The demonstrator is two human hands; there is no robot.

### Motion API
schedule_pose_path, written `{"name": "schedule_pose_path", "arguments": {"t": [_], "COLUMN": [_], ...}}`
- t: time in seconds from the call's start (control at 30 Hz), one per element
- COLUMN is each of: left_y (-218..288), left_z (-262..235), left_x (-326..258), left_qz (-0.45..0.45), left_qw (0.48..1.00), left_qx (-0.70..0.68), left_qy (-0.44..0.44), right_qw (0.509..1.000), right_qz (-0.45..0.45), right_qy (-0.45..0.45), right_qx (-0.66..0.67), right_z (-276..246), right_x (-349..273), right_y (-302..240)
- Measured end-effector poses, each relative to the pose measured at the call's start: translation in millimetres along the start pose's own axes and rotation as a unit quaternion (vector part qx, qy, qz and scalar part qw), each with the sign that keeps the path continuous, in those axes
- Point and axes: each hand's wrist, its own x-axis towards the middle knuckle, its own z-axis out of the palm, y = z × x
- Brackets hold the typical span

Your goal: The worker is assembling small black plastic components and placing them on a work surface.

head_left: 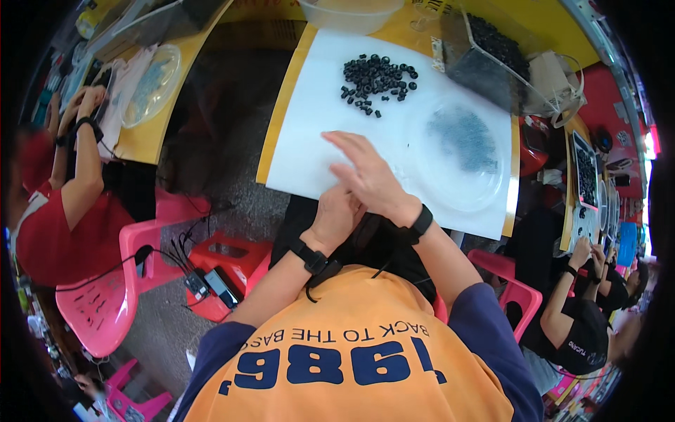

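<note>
My left hand point(336, 219) is closed at the near edge of the white-topped table point(299, 151). Its fingers are curled and partly covered by my right hand, so I cannot make out what they hold. Over it, my right hand point(374, 179) has its fingers stretched out to the left, with the heel of the palm touching or close to the left hand. Beyond both hands lies a pile of small black parts point(378, 79), some of them ring-shaped. To the right, a round clear tray point(430, 186) holds many tiny grey-blue pieces point(463, 137).
A clear bin point(478, 74) of black parts stands at the back right, beside a beige bag point(555, 81). Behind the pile is a translucent basin point(351, 15). Pink chairs point(126, 281) and a red stool point(228, 257) stand left. Other people work at tables on both sides.
</note>
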Motion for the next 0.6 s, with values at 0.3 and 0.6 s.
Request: {"name": "schedule_pose_path", "arguments": {"t": [0.3,0.6], "left_y": [-17,-20], "left_z": [4,2], "left_x": [3,-1], "left_qz": [0.075,0.079], "left_qw": [0.997,0.997], "left_qx": [0.019,0.012], "left_qy": [0.014,0.021], "right_qw": [0.982,0.968], "right_qz": [-0.033,0.003], "right_qy": [-0.148,-0.204], "right_qx": [0.110,0.143], "right_z": [6,12], "right_x": [8,12], "right_y": [20,20]}}
